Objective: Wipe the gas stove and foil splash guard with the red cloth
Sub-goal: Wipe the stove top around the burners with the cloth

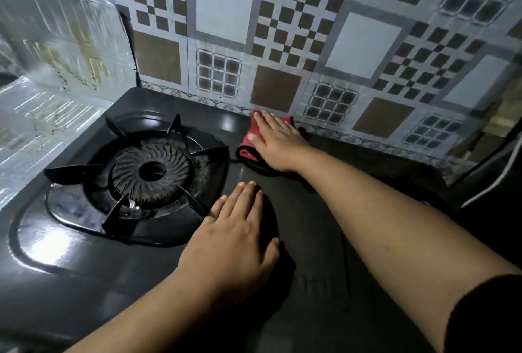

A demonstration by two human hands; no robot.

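R hand [275, 142] flat on red cloth [250, 142], stove [296, 225] back edge

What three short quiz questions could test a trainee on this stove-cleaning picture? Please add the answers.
1. True or false: the right hand presses the red cloth flat on the gas stove.
2. Where does the left hand rest? A) on the foil splash guard B) on the stove top beside the burner C) on the tiled wall
3. Fill in: the cloth lies near the stove's ____ edge, by the wall.

Key: 1 true; 2 B; 3 back.
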